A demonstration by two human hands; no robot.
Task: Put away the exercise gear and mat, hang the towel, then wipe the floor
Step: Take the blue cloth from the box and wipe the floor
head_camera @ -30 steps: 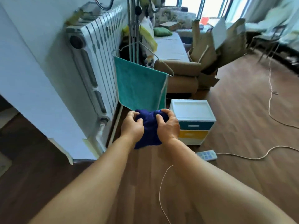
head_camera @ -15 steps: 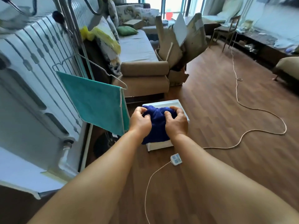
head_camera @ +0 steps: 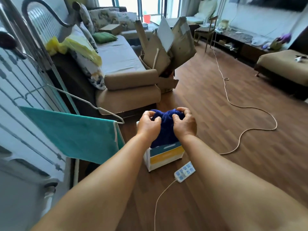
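- Wooden floor (head_camera: pixel 208 114) fills the frame's centre and right; no wiping is visible yet.
- Teal towel (head_camera: pixel 75 139) hangs at lower left: that step looks done.
- Blue cloth (head_camera: pixel 166 129), mid-frame, is bunched between left hand (head_camera: pixel 148 125) and right hand (head_camera: pixel 184 125).
- Fingers (head_camera: pixel 182 111) of both hands are curled, clamped on the cloth's top edge.

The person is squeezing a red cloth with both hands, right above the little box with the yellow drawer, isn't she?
Not quite: the cloth is dark blue, not red. The head view shows the left hand and right hand gripping it above the little box with the yellow drawer.
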